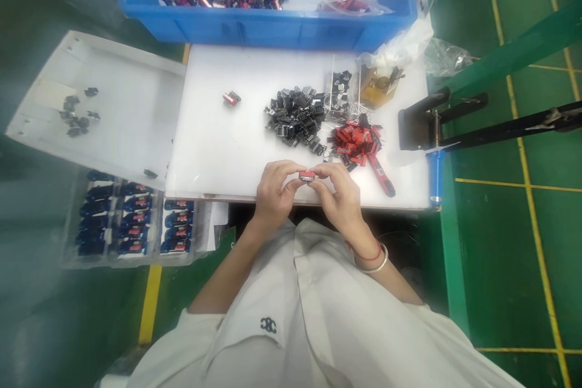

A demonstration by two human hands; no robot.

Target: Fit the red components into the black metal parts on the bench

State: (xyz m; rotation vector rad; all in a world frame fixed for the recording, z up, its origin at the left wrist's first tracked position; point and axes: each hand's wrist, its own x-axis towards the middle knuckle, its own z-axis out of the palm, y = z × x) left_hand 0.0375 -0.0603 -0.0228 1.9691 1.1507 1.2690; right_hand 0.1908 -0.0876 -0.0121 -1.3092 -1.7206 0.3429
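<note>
Between the fingertips of both hands, over the front edge of the white work surface [218,157], is a small red and black plastic part [307,176]. My left hand [276,188] pinches its left end, and my right hand [339,191] pinches its right end. Just beyond my hands lies a heap of black plastic parts [295,118]. To its right sits a pile of red plastic pieces [357,142], with a red and black handled tool [381,176] beside it. One red and black part [231,98] lies alone on the left.
A blue bin [273,27] holding many red and black parts stands at the back. A clear box [343,91] of small pieces and a yellowish container [379,88] are at back right. Left are a white tray [131,91] and plastic trays [134,218]; right, a black lever [500,127].
</note>
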